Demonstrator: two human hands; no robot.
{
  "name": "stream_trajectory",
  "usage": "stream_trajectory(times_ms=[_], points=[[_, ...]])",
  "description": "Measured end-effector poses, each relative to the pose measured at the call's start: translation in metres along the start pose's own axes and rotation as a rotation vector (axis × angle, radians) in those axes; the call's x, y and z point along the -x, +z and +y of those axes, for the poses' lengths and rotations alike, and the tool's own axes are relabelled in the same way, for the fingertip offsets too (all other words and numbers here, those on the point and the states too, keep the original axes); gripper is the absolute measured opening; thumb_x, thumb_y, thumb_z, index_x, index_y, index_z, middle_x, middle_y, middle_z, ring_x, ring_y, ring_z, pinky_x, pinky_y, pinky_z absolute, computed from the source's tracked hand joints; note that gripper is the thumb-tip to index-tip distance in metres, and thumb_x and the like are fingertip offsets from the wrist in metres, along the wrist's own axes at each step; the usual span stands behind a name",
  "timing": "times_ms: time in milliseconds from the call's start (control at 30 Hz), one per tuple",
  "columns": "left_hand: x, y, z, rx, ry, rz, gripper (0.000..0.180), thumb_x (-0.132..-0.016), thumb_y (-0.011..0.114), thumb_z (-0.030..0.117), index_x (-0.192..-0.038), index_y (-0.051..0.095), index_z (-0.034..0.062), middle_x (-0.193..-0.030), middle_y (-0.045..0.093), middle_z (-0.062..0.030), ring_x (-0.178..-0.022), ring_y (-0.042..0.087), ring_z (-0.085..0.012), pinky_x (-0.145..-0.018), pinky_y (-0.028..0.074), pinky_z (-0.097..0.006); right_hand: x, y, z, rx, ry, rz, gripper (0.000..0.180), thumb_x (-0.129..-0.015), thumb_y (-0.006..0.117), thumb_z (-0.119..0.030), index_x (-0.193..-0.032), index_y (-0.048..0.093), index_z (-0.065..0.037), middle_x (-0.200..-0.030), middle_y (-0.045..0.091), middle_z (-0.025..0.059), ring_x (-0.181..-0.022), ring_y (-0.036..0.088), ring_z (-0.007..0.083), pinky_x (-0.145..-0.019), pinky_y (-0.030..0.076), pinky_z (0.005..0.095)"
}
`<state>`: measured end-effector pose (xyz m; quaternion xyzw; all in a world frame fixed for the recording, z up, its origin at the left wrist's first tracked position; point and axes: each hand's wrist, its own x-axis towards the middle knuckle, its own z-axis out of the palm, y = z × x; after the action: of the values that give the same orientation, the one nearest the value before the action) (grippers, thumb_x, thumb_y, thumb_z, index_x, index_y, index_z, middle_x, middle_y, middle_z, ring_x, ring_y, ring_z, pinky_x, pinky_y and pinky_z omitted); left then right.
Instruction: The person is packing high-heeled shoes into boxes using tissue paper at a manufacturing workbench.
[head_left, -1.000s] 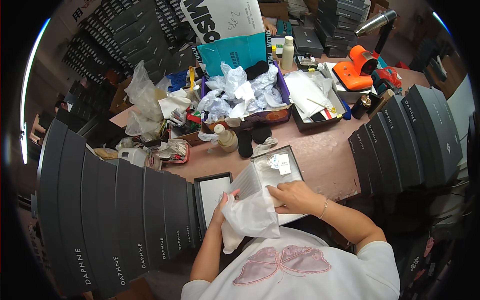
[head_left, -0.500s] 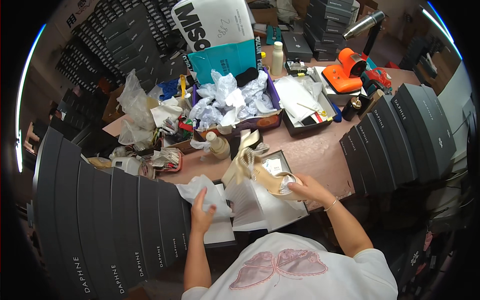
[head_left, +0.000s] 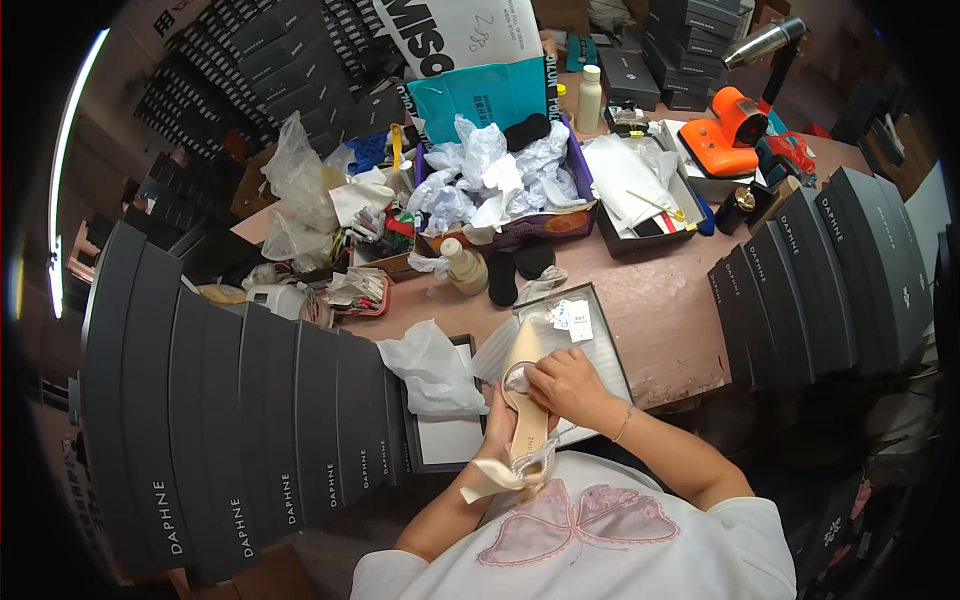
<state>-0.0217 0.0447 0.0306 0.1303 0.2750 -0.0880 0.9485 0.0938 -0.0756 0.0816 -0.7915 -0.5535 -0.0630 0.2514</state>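
Note:
A cream pointed shoe point(head_left: 527, 430) lies over my left hand point(head_left: 497, 428), whose fingers are closed round its side. Its toe points away from me, and its ankle strap with a pale bow point(head_left: 492, 480) hangs near my shirt. My right hand point(head_left: 575, 388) has its fingertips pinched at the shoe's opening, against the white crumpled paper point(head_left: 517, 378) in the toe. Beneath the shoe is an open shoebox point(head_left: 612, 352) lined with white tissue, with small white tags point(head_left: 578, 320) in it. A loose tissue sheet point(head_left: 435, 368) rests on a box part to the left.
Dark shoeboxes stand in rows at the left point(head_left: 240, 420) and right point(head_left: 800, 270). A purple box point(head_left: 582, 190) of crumpled paper is ahead, with a beige bottle point(head_left: 463, 268) and black pads point(head_left: 503, 280) before it. An orange tool point(head_left: 722, 140) stands at the far right.
The shoe has come nearer and turned, its strap end now toward me. My left hand has left the tissue sheet and taken hold of the shoe; my right hand has shifted to its opening.

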Motion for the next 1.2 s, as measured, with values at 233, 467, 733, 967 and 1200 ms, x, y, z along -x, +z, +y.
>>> stream_trajectory(times_ms=[233, 467, 733, 967, 1200], points=[[0.015, 0.01, -0.019, 0.034, 0.083, 0.281, 0.077, -0.088, 0.017, 0.074, -0.119, 0.051, 0.0122, -0.1, 0.06, -0.0096, -0.088, 0.06, -0.0254, -0.074, 0.05, -0.039, -0.001, 0.02, -0.02, -0.18, 0.21, -0.121, 0.03, -0.073, 0.071, -0.025, -0.098, 0.062, -0.01, -0.08, 0.058, 0.0048, -0.078, 0.06, 0.0235, -0.071, 0.041, 0.0375], [0.014, 0.003, -0.019, 0.041, 0.196, 0.386, 0.082, -0.085, 0.02, 0.078, -0.119, 0.052, 0.0095, -0.1, 0.059, -0.0114, -0.083, 0.059, -0.026, -0.074, 0.053, -0.041, 0.03, 0.013, 0.0, -0.509, 0.367, -0.158, 0.018, -0.073, 0.067, -0.019, -0.083, 0.064, -0.004, -0.075, 0.062, 0.0129, -0.065, 0.062, 0.031, -0.057, 0.049, 0.0398], [0.011, -0.008, -0.029, -0.002, 0.073, 0.255, 0.086, -0.085, 0.02, 0.077, -0.131, 0.045, 0.009, -0.12, 0.054, -0.0149, -0.104, 0.058, -0.0294, -0.087, 0.05, -0.044, 0.007, 0.038, 0.002, -0.054, 0.095, -0.067, 0.02, -0.074, 0.068, -0.023, -0.082, 0.054, -0.011, -0.077, 0.053, 0.0053, -0.072, 0.057, 0.0225, -0.064, 0.042, 0.0349], [0.003, -0.019, -0.033, 0.005, 0.07, 0.212, 0.08, -0.088, 0.02, 0.073, -0.134, 0.042, 0.0114, -0.124, 0.054, -0.0123, -0.109, 0.057, -0.0296, -0.093, 0.047, -0.046, 0.014, 0.031, 0.015, 0.001, -0.018, -0.075, 0.019, -0.069, 0.066, -0.019, -0.083, 0.055, -0.012, -0.077, 0.053, 0.0023, -0.072, 0.057, 0.0182, -0.065, 0.04, 0.0315], [0.011, -0.001, -0.027, 0.068, 0.055, 0.189, 0.088, -0.081, 0.024, 0.081, -0.133, 0.044, 0.0122, -0.119, 0.055, -0.0117, -0.104, 0.058, -0.0275, -0.087, 0.052, -0.043, 0.013, 0.047, 0.019, -0.081, -0.186, 0.042, 0.022, -0.069, 0.062, -0.017, -0.09, 0.057, -0.013, -0.077, 0.053, -0.0011, -0.072, 0.055, 0.016, -0.065, 0.039, 0.0309]])
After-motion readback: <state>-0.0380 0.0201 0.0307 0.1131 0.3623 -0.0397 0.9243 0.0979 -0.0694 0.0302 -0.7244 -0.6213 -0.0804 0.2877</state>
